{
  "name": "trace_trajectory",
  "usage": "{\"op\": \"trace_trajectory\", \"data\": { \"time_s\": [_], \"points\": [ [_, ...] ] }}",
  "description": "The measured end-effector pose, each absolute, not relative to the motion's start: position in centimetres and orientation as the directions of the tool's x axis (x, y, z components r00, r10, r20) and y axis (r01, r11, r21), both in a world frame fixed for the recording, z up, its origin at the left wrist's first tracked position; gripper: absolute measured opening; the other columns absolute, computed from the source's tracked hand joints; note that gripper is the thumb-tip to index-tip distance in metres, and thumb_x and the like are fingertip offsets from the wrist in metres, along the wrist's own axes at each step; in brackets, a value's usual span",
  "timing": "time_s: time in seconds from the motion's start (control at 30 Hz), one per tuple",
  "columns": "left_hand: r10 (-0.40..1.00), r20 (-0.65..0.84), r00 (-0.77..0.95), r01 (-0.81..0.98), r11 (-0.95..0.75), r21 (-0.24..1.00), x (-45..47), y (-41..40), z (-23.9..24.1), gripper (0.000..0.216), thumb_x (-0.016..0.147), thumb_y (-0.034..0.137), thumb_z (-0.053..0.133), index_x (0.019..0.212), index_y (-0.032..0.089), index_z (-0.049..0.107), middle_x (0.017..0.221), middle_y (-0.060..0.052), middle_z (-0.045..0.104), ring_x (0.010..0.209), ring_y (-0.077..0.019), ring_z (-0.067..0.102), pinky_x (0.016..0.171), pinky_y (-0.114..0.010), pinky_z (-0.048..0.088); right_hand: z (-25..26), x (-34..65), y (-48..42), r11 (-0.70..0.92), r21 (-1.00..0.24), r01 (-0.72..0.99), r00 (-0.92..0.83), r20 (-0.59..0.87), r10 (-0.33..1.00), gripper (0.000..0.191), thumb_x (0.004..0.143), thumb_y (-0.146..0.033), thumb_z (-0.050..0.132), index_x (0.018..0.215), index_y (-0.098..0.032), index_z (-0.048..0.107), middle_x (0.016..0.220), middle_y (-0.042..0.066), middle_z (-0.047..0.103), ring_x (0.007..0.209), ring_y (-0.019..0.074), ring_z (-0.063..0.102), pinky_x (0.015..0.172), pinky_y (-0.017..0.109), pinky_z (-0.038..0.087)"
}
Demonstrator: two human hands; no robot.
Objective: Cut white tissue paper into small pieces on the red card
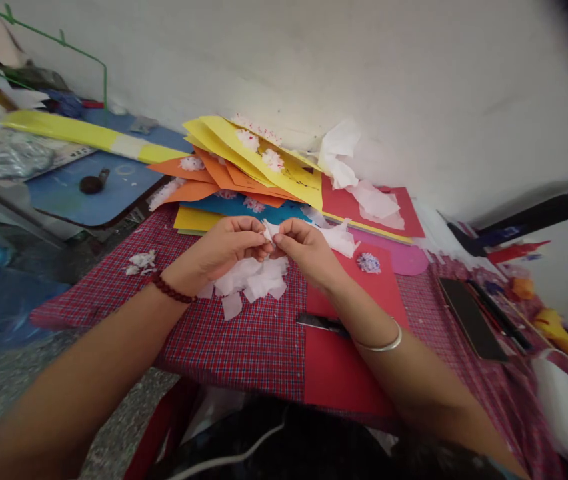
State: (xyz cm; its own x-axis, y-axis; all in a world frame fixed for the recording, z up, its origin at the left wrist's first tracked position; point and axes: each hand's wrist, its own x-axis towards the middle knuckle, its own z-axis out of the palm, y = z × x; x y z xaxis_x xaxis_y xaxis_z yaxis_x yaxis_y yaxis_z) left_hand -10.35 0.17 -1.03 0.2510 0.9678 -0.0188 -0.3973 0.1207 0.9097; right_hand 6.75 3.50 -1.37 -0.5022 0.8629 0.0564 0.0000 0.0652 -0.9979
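Between both hands' fingers (278, 245), tissue scrap (269, 230).

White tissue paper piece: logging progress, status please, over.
Left hand and right hand both pinch small white tissue paper piece. Loose white tissue scraps directly beneath on checked cloth.

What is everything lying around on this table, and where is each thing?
Tissue piece: one, white, pinched between both hands.
Tissue scraps: a small pile, white, on the cloth under the hands.
Tablecloth: one, red check, covering the table.
Red sheet: one, red, lying under the right forearm.
Paper sheets: a stack, yellow, orange and blue, behind the hands by the wall.
Paper flower: one, white with blue specks, on the red sheet right of the hands.
Dark slab: one, black, far right on the cloth.
Left hand: one, beaded bracelet at the wrist, pinching the tissue piece.
Right hand: one, silver bangle on the forearm, pinching the tissue piece.
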Motion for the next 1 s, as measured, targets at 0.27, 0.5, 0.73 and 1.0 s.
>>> {"op": "trace_trajectory", "data": {
  "time_s": [0.27, 0.5, 0.73, 1.0],
  "points": [
    [0.986, -0.071, 0.150, -0.209, 0.102, 0.973, -11.2, 0.6, -1.2, 0.009, 0.058, 0.011, 0.062, 0.059, 0.017, 0.055, 0.052, 0.001, 0.054, 0.049, -0.0083, 0.053, 0.048, -0.020, 0.038, -0.9, 7.2, 3.9, 0.036, -0.998, -0.052, -0.395, 0.053, 0.917, 0.021, 0.077, -0.037, 0.066, 0.079, -0.022, 0.052, 0.066, -0.004, 0.059, 0.059, 0.0104, 0.059, 0.062, 0.029, 0.051],
    [0.988, -0.083, 0.129, -0.044, 0.089, 0.995, -11.9, 0.9, -1.3, 0.008, 0.059, 0.014, 0.057, 0.061, 0.020, 0.052, 0.054, 0.000, 0.056, 0.046, -0.0096, 0.049, 0.045, -0.022, 0.034, -0.7, 7.2, 3.9, 0.085, -0.995, -0.055, -0.394, 0.100, 0.914, 0.021, 0.074, -0.035, 0.067, 0.080, -0.022, 0.050, 0.064, -0.005, 0.058, 0.057, 0.0095, 0.059, 0.060, 0.027, 0.049],
    [1.000, -0.007, 0.028, 0.433, -0.005, 0.901, -12.0, 0.6, -1.0, 0.008, 0.061, 0.015, 0.054, 0.056, 0.020, 0.052, 0.051, 0.001, 0.052, 0.044, -0.0109, 0.042, 0.045, -0.025, 0.030, -0.9, 7.4, 4.1, -0.003, -0.991, -0.134, -0.398, 0.051, 0.916, 0.023, 0.072, -0.036, 0.068, 0.078, -0.022, 0.051, 0.064, -0.006, 0.059, 0.050, 0.0072, 0.056, 0.054, 0.025, 0.046],
    [0.927, 0.355, -0.122, 0.489, -0.255, 0.834, -10.1, -0.7, -0.4, 0.004, 0.074, 0.021, 0.060, 0.073, 0.018, 0.062, 0.069, 0.000, 0.063, 0.063, -0.0124, 0.054, 0.058, -0.025, 0.042, -1.6, 7.0, 3.9, 0.161, -0.985, 0.054, -0.400, 0.126, 0.908, 0.014, 0.075, -0.030, 0.060, 0.077, -0.022, 0.049, 0.060, -0.005, 0.054, 0.054, 0.0105, 0.055, 0.055, 0.027, 0.042]
  ]
}}
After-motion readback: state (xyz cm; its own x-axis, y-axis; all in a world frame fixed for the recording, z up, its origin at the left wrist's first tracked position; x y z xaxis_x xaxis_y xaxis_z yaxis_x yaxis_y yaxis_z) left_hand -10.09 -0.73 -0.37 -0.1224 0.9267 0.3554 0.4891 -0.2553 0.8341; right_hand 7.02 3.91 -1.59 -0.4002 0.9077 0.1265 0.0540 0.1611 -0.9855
